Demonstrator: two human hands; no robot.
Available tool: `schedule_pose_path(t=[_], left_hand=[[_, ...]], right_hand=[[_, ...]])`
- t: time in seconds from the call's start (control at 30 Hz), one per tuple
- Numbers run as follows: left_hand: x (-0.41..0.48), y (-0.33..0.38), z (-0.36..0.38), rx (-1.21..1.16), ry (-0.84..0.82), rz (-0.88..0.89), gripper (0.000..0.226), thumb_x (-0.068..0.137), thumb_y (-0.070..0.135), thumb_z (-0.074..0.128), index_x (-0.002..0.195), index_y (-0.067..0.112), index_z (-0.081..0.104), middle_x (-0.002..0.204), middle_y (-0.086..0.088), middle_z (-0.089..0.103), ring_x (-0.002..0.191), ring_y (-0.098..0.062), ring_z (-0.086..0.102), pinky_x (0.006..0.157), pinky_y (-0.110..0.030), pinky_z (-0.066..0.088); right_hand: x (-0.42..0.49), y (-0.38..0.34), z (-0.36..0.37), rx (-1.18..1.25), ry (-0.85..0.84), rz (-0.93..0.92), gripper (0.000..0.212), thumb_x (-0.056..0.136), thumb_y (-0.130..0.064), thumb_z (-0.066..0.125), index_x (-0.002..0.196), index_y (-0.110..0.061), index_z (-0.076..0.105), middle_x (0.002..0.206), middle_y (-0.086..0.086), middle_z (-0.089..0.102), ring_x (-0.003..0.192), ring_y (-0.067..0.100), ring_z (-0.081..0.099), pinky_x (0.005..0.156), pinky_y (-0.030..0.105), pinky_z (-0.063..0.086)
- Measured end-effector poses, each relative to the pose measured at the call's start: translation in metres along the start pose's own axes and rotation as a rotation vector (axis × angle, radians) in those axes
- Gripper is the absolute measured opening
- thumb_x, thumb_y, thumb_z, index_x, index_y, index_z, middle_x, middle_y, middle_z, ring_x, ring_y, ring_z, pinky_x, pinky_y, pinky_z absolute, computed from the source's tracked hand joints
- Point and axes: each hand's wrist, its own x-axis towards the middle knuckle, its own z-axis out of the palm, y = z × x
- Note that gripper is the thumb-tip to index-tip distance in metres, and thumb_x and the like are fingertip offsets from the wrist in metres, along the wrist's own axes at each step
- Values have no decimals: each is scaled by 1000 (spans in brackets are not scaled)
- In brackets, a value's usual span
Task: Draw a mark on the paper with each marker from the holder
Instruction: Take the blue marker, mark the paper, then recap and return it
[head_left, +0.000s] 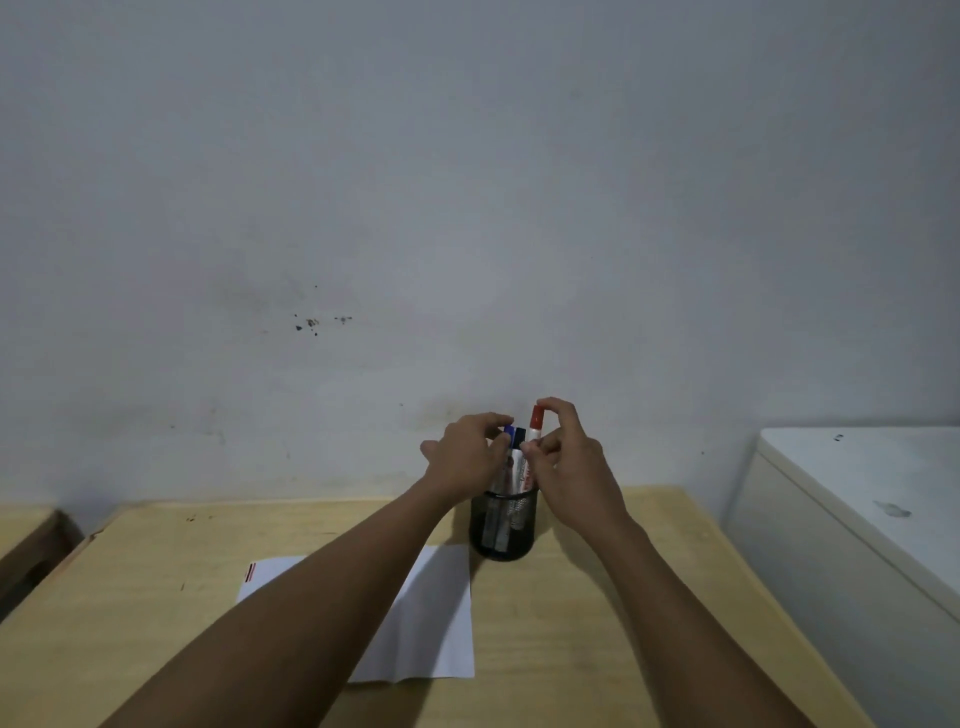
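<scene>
A black mesh holder (503, 525) stands on the wooden table (597, 623), just beyond the top right corner of the white paper (431, 618). Markers stand upright in it. My right hand (569, 462) pinches the red-capped marker (535, 423), which sits higher than the others. My left hand (467, 457) has its fingertips on the blue-capped marker (509, 432). A darker-capped marker (519, 436) stands between them. The paper carries short red and dark marks (251, 571) at its top left corner. My left forearm hides the middle of the sheet.
A pale wall rises right behind the table. A white cabinet (857, 519) stands to the right of the table, and a second wooden surface (26, 535) lies at the far left beyond a gap.
</scene>
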Motion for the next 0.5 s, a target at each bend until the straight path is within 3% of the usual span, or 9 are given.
schedule_pose_path(t=[0.17, 0.3, 0.43, 0.5], left_hand=[[4, -6, -3, -18, 67, -24, 24, 94, 32, 59, 117, 30, 66, 112, 8, 72, 100, -13, 64, 87, -41, 26], [-2, -4, -16, -85, 124, -49, 20, 93, 31, 60, 113, 30, 66, 108, 7, 71, 96, -13, 62, 90, -41, 28], [-5, 2, -49, -230, 234, -37, 24, 94, 32, 56, 118, 34, 63, 102, 9, 69, 95, -13, 61, 92, -42, 33], [-8, 10, -75, -408, 292, -52, 22, 91, 36, 58, 112, 38, 66, 99, 12, 68, 97, -14, 62, 97, -49, 41]], right_hand=[[1, 9, 9, -110, -36, 7, 35, 98, -37, 56, 131, -29, 52, 115, -1, 58, 111, 18, 57, 85, 44, 56], [0, 8, 8, -116, -42, 33, 37, 101, -40, 48, 136, -28, 52, 131, 5, 52, 124, 23, 53, 93, 47, 53], [-6, -15, -1, -66, 96, -54, 41, 100, -42, 50, 138, -27, 53, 133, 2, 54, 122, 19, 52, 95, 44, 51], [-8, -36, -6, 10, 51, -102, 42, 96, -45, 58, 135, -27, 56, 124, -3, 60, 111, 14, 57, 89, 36, 52]])
